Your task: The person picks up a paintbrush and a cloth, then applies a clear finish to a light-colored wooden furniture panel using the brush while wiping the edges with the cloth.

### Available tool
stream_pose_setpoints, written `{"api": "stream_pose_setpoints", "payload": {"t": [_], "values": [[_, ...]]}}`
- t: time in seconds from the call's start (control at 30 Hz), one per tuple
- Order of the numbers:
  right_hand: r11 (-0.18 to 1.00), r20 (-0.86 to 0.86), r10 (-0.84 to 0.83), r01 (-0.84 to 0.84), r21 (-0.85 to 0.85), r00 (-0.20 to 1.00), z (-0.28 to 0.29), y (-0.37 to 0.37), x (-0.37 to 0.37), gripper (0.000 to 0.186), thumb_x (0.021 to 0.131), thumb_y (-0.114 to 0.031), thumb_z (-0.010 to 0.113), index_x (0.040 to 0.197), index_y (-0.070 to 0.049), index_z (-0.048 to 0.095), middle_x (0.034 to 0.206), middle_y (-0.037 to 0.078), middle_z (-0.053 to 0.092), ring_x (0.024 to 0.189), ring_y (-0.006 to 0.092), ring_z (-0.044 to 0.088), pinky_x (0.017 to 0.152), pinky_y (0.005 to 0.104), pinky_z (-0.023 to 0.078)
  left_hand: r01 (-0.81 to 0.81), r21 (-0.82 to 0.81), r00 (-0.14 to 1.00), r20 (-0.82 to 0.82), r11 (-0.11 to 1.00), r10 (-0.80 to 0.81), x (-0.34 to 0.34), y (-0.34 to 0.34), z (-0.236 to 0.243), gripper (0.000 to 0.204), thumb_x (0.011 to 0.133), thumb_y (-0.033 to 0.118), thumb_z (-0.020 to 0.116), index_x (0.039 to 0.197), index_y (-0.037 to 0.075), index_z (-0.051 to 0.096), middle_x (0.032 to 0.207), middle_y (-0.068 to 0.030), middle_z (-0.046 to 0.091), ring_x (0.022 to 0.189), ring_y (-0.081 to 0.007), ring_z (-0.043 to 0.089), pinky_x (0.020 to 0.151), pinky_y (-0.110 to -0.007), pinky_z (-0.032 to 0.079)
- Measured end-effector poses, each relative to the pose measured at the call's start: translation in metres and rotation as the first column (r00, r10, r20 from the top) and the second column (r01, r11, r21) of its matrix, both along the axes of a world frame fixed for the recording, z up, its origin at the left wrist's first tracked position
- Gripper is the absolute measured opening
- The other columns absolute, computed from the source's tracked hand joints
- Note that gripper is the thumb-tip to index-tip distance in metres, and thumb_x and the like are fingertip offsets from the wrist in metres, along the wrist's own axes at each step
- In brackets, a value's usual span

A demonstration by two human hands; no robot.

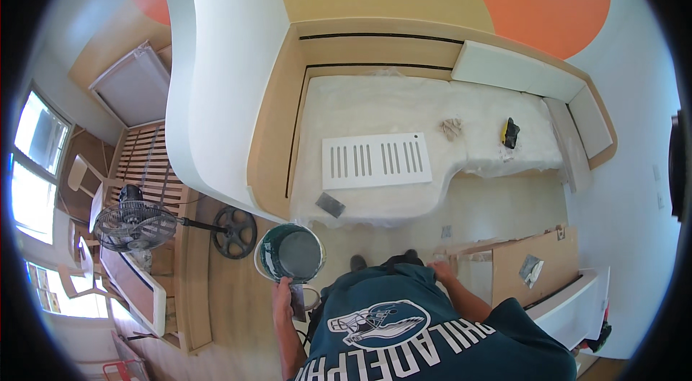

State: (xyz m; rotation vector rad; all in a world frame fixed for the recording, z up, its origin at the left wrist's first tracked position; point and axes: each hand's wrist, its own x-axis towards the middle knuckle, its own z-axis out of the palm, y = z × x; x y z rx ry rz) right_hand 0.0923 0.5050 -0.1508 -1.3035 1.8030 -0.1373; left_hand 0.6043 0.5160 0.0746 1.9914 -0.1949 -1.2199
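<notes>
My left hand [283, 293] is closed at the near rim of a round bucket [264, 254]. The bucket is pale outside, with green smears inside and a grey surface within. Close beside that hand is a flat dark piece [298, 302]; whether my fingers touch it is unclear. A pale ring-shaped thing [311, 297] sits just right of it, partly hidden by my shirt. My right hand [438, 270] is at my waist, near a cardboard sheet [533, 266], its fingers too small and partly covered to read.
Ahead stands a built-in bench under plastic sheeting [375, 100]. On it lie a white slotted panel [375, 160], a grey sanding sheet [330, 204], a crumpled rag [451, 129] and a yellow-black power tool [509, 134]. A pedestal fan [135, 226] stands left; a white drawer-like box [577, 309] is right.
</notes>
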Motion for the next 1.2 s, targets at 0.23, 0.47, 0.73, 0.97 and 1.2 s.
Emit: {"api": "stream_pose_setpoints", "payload": {"t": [0.23,0.47,0.73,0.97,1.2], "values": [[0.827,-0.346,0.435,-0.521,-0.21,0.831,-0.037,0.002,-0.048,0.026,0.082,-0.03,0.063,0.085,-0.007,0.075,0.09,0.021,0.071,0.083,0.0354,0.069,0.075,0.0418,0.053,0.074,-0.085,0.995,-0.056,0.994,-0.079,-0.012,-0.013,-0.001,0.043,0.08,0.024,0.061,0.115,0.0,0.057,0.102,-0.0086,0.06,0.089,-0.0197,0.054,0.078,-0.035,0.045],[0.969,0.216,-0.248,0.242,0.052,0.944,0.007,0.005,0.031,0.022,0.075,-0.021,0.073,0.088,-0.003,0.075,0.08,0.011,0.071,0.069,0.019,0.066,0.065,0.0342,0.052,0.021,-0.052,0.996,0.09,0.998,-0.016,0.029,0.015,-0.015,0.044,0.077,0.026,0.062,0.112,0.0,0.06,0.104,-0.0116,0.063,0.096,-0.0229,0.059,0.086,-0.036,0.045],[0.981,0.095,-0.191,0.194,-0.015,0.977,0.004,0.016,0.02,0.021,0.078,-0.024,0.071,0.089,-0.007,0.076,0.086,0.012,0.074,0.078,0.0228,0.07,0.072,0.0354,0.054,0.169,0.02,0.984,0.06,0.985,-0.17,0.031,-0.009,-0.006,0.048,0.075,0.028,0.064,0.111,-0.003,0.058,0.1,-0.0112,0.058,0.093,-0.0227,0.054,0.084,-0.036,0.044],[0.935,0.137,-0.336,0.348,-0.073,0.932,0.018,0.046,0.026,0.015,0.082,-0.012,0.064,0.093,-0.009,0.074,0.095,0.012,0.073,0.09,0.0264,0.07,0.081,0.0373,0.054,0.456,0.098,0.853,0.238,0.885,-0.465,-0.008,-0.053,0.019,0.045,0.077,0.03,0.063,0.105,-0.005,0.058,0.102,-0.0126,0.06,0.094,-0.0235,0.054,0.086,-0.035,0.043],[0.786,0.252,-0.537,0.586,-0.198,0.805,0.123,0.059,0.03,0.017,0.085,-0.007,0.056,0.096,-0.005,0.07,0.092,0.015,0.072,0.09,0.0309,0.069,0.08,0.04,0.053,0.713,0.001,0.69,0.181,0.702,-0.701,-0.109,-0.117,0.069,0.039,0.08,0.026,0.063,0.104,-0.005,0.057,0.1,-0.0119,0.059,0.094,-0.0232,0.054,0.089,-0.034,0.041]]}}
